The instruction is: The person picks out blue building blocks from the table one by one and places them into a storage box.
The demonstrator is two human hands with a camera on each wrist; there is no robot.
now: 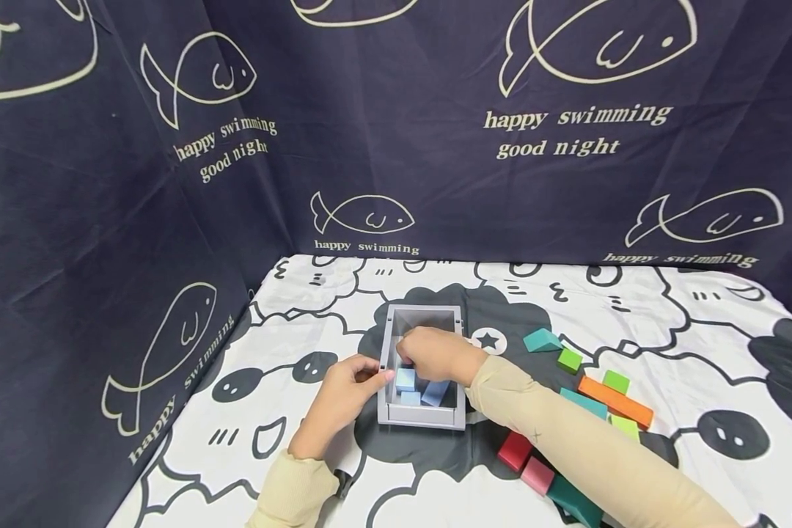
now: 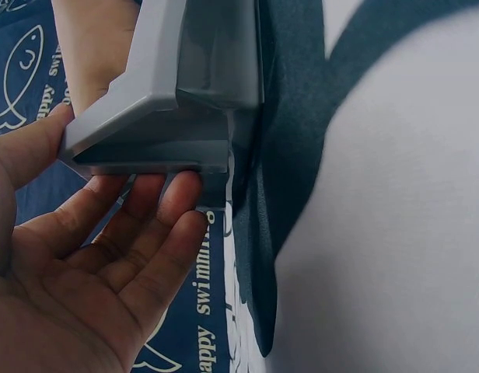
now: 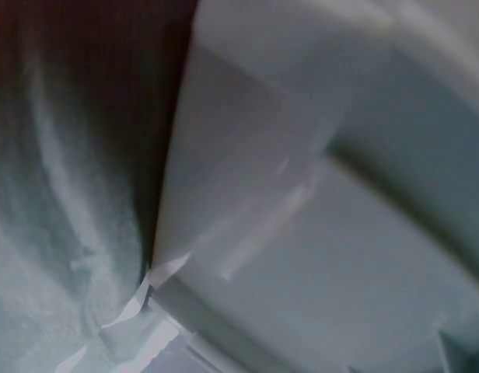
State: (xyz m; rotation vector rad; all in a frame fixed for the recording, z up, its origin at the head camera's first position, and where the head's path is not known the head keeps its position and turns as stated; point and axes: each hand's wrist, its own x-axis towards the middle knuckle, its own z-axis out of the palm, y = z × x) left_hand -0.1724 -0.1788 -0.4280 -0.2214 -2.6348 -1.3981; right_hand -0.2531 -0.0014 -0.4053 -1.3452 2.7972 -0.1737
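A grey, open-topped plastic box (image 1: 421, 416) lies lengthwise on the patterned cloth. My left hand (image 1: 339, 396) steadies its left side; in the left wrist view the thumb and fingers pinch the grey rim (image 2: 119, 105). Down inside the box reaches my right hand (image 1: 438, 353), its fingers curled and their tips hidden, so I cannot tell whether they hold a block. Just in front of its knuckles sit a light blue block (image 1: 405, 379), a second light blue block (image 1: 410, 398) and a slanted blue block (image 1: 435, 393). Blurred grey box walls (image 3: 247, 194) fill much of the right wrist view.
Right of the box lie a teal block (image 1: 542, 340), green blocks (image 1: 570, 360), a long orange bar (image 1: 615, 402) and a red block (image 1: 515, 450). A pink block (image 1: 537, 476) and a dark green block (image 1: 575, 501) lie beside my right sleeve. Dark curtains (image 1: 383, 147) hang behind.
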